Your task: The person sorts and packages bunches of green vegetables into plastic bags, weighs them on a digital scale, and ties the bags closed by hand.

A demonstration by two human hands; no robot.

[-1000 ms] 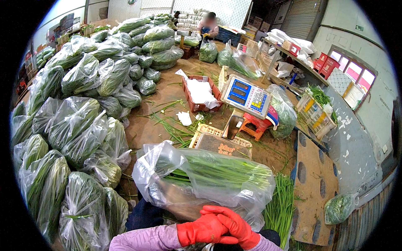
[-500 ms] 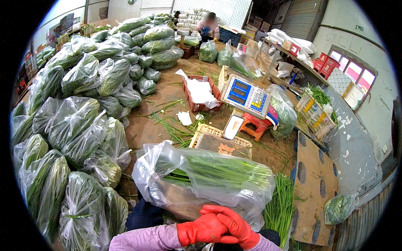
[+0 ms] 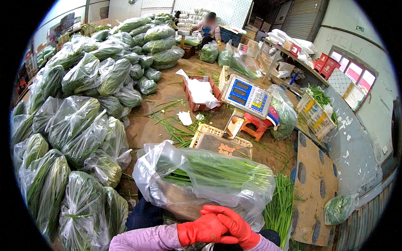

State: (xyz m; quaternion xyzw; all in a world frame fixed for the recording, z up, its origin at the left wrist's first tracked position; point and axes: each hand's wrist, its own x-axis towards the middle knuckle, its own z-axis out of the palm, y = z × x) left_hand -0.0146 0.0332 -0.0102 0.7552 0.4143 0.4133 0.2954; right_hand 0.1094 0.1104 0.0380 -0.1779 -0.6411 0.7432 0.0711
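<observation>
My left hand (image 3: 202, 229) and my right hand (image 3: 239, 227), both in red rubber gloves, rest clasped together low in the middle. Their fingers are folded against each other, and I see nothing held in them. Just beyond lies a large clear plastic bag (image 3: 161, 162) with long green leafy stalks (image 3: 222, 167) inside, its near edge by my gloves. Loose green stalks (image 3: 279, 203) lie to the bag's right. Behind it are a platform scale's plate (image 3: 222, 144) in a yellow crate, a phone (image 3: 233, 126) and the scale's display panel (image 3: 246, 96).
Bagged greens (image 3: 79, 125) are piled high along the left. A red crate (image 3: 191, 100) holds white sheets. The display leans by a red stool (image 3: 255, 125). A cardboard sheet (image 3: 314, 188) and a crate of greens (image 3: 316, 113) are on the right. Another person (image 3: 208, 31) sits far back.
My hands and the bag stay in place. The person at the back has shifted slightly, an arm now reaching left. The phone's screen looks darker.
</observation>
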